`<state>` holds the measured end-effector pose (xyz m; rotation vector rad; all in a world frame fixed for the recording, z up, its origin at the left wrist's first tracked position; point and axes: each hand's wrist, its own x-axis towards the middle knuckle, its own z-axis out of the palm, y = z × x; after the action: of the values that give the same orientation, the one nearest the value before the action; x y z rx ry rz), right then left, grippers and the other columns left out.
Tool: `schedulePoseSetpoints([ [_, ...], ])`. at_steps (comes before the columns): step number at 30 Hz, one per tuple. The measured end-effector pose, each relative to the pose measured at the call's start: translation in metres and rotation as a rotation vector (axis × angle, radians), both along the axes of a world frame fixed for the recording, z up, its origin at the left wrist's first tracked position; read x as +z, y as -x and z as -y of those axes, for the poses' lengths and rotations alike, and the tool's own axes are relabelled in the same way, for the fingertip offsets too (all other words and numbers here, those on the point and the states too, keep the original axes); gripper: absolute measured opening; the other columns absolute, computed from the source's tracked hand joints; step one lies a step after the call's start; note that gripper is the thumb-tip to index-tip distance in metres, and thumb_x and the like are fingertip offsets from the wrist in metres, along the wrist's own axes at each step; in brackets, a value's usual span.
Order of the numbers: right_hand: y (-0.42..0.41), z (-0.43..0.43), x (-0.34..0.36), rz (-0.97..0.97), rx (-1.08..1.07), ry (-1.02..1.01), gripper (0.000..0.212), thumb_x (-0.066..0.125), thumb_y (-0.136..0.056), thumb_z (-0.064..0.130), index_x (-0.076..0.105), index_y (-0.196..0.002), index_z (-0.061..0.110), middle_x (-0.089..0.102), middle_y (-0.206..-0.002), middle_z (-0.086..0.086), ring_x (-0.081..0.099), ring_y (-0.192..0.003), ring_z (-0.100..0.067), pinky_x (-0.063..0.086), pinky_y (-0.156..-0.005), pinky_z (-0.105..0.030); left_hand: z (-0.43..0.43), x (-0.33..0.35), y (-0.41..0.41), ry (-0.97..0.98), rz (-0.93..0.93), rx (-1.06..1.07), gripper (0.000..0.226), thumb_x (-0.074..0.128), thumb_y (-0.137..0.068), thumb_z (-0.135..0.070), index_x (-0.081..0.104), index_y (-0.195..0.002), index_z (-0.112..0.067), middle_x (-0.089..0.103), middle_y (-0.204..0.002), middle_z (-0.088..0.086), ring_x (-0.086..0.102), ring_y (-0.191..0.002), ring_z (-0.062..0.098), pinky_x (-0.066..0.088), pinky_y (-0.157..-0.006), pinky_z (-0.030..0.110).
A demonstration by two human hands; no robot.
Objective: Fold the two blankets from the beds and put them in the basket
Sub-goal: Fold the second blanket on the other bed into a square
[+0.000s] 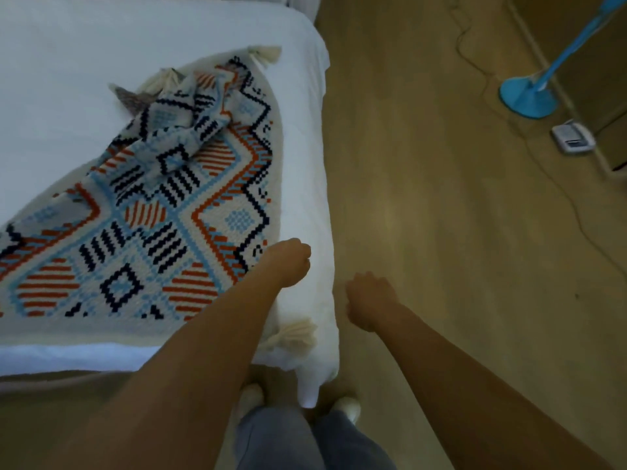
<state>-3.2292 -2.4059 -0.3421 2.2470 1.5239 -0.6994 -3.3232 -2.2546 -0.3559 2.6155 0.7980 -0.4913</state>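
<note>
1. A cream woven blanket with orange, blue and navy geometric pattern (142,215) is lying on the white bed (84,56), its long axis running diagonally from near-left to far-right, a tasselled corner pointing away.
2. The left hand (288,262) is hovering at the blanket's edge, fingers curled in, gripping nothing visible.
3. The right hand (369,300) is hanging over the wooden floor (441,232), loosely fisted.

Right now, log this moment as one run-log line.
stage: first blanket, unfolded | blanket: spread on bed, far part bunched | left hand: over blanket's near edge | right hand: beside bed | basket: unseen
</note>
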Motion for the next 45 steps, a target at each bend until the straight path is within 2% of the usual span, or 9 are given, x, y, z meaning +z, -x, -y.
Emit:
schedulePoseSetpoints([
  [12, -0.125, -0.107, 0.046, -0.037, 0.192, -0.23, 0.022, 0.042, -0.091, 0.017, 0.055, -0.104, 0.005, 0.056, -0.11, -0.012, 0.056, -0.096, -0.028, 0.038, -0.075, -0.031, -0.084, 0.029, -0.089, -0.153, -0.03, 0.18, 0.043, 0.033, -0.098, -0.039, 0.052, -0.125, -0.01, 0.053, -0.124, 0.011, 0.055, -0.107, 0.027, 0.044, -0.086, 0.037],
  [22, -0.234, -0.278, 0.074, -0.059, 0.363, -0.297, 0.02, 0.04, -0.092, 0.016, 0.054, -0.1, 0.005, 0.057, -0.103, -0.012, 0.045, -0.08, -0.021, 0.033, -0.067, -0.03, -0.22, 0.054, -0.194, -0.116, 0.046, 0.353, 0.04, 0.036, -0.097, -0.035, 0.052, -0.123, -0.009, 0.054, -0.122, 0.01, 0.055, -0.106, 0.027, 0.046, -0.087, 0.038],
  [25, -0.257, -0.327, 0.068, -0.08, 0.416, -0.273, 0.015, 0.04, -0.091, 0.017, 0.051, -0.092, 0.007, 0.054, -0.102, -0.011, 0.051, -0.088, -0.025, 0.033, -0.068, -0.031, -0.265, 0.052, -0.205, -0.106, 0.008, 0.419, 0.036, 0.037, -0.096, -0.03, 0.053, -0.118, -0.007, 0.055, -0.12, 0.011, 0.055, -0.104, 0.028, 0.046, -0.086, 0.039],
  [28, -0.281, -0.383, 0.064, -0.1, 0.496, -0.249, 0.01, 0.039, -0.091, 0.015, 0.046, -0.087, 0.009, 0.053, -0.104, -0.012, 0.049, -0.094, -0.026, 0.029, -0.069, -0.03, -0.314, 0.045, -0.216, -0.085, -0.025, 0.53, 0.027, 0.038, -0.094, -0.026, 0.054, -0.103, -0.006, 0.057, -0.113, 0.012, 0.055, -0.098, 0.029, 0.041, -0.076, 0.034],
  [33, -0.321, -0.485, 0.062, -0.139, 0.668, -0.282, 0.014, 0.038, -0.093, 0.014, 0.044, -0.081, 0.01, 0.049, -0.1, -0.01, 0.046, -0.096, -0.025, 0.028, -0.073, -0.028, -0.374, 0.038, -0.246, -0.04, -0.095, 0.754, 0.028, 0.039, -0.095, -0.026, 0.055, -0.111, -0.009, 0.056, -0.117, 0.011, 0.056, -0.101, 0.028, 0.042, -0.074, 0.033],
  [36, -0.327, -0.545, 0.065, -0.218, 0.78, -0.24, 0.015, 0.038, -0.094, 0.018, 0.05, -0.096, 0.009, 0.05, -0.104, -0.011, 0.048, -0.102, -0.028, 0.033, -0.078, -0.031, -0.399, 0.038, -0.265, 0.006, -0.045, 0.88, 0.024, 0.038, -0.094, -0.024, 0.056, -0.099, -0.008, 0.06, -0.109, 0.012, 0.057, -0.094, 0.028, 0.043, -0.072, 0.034],
  [40, -0.307, -0.619, 0.07, -0.301, 0.898, -0.234, 0.021, 0.04, -0.094, 0.016, 0.038, -0.073, 0.013, 0.046, -0.09, -0.009, 0.052, -0.094, -0.029, 0.037, -0.071, -0.034, -0.436, 0.043, -0.251, 0.032, 0.031, 1.089, 0.024, 0.038, -0.095, -0.024, 0.054, -0.105, -0.009, 0.056, -0.112, 0.008, 0.056, -0.096, 0.027, 0.047, -0.082, 0.039],
  [43, -0.278, -0.666, 0.06, -0.325, 1.019, -0.208, 0.019, 0.038, -0.095, 0.014, 0.04, -0.076, 0.011, 0.048, -0.087, -0.011, 0.052, -0.084, -0.027, 0.038, -0.066, -0.034, -0.464, 0.032, -0.218, 0.019, 0.062, 1.277, 0.021, 0.036, -0.096, -0.026, 0.043, -0.079, -0.015, 0.044, -0.082, 0.003, 0.041, -0.065, 0.016, 0.037, -0.061, 0.03],
  [45, -0.261, -0.701, 0.045, -0.317, 1.085, -0.17, 0.015, 0.039, -0.096, 0.014, 0.043, -0.081, 0.01, 0.048, -0.091, -0.012, 0.052, -0.088, -0.027, 0.038, -0.066, -0.034, -0.487, 0.017, -0.201, 0.023, 0.063, 1.381, 0.03, 0.036, -0.096, -0.024, 0.031, -0.068, -0.019, 0.034, -0.07, 0.0, 0.03, -0.057, 0.014, 0.028, -0.055, 0.028],
])
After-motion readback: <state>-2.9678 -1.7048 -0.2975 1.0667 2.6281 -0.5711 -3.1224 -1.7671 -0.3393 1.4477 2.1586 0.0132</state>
